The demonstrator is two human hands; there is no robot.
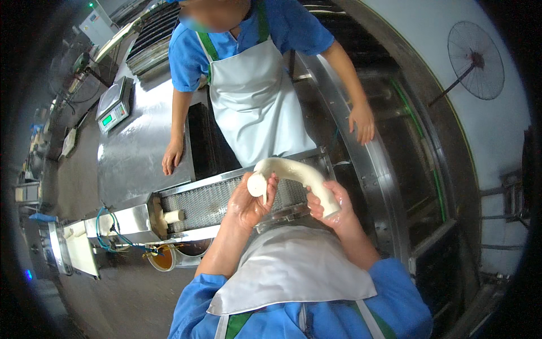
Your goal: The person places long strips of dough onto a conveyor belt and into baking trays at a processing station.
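Observation:
A thick, smooth roll of pale dough (299,171) hangs in an arch between my two hands, above a mesh conveyor belt. My left hand (244,206) is closed around its left end, where a round cut face points toward me and a thin strip dangles down. My right hand (340,204) wraps the other end, which slopes down to the right. A short stub of dough (173,216) pokes out of the metal machine head at the belt's left end.
Across the mesh conveyor (226,195) stands a co-worker in a white apron (254,96), one hand (173,155) on the steel table (144,135), the other (362,121) on a metal rail. A scale (114,104) sits on the table. Below are blue hoses (101,226) and a bucket (164,261).

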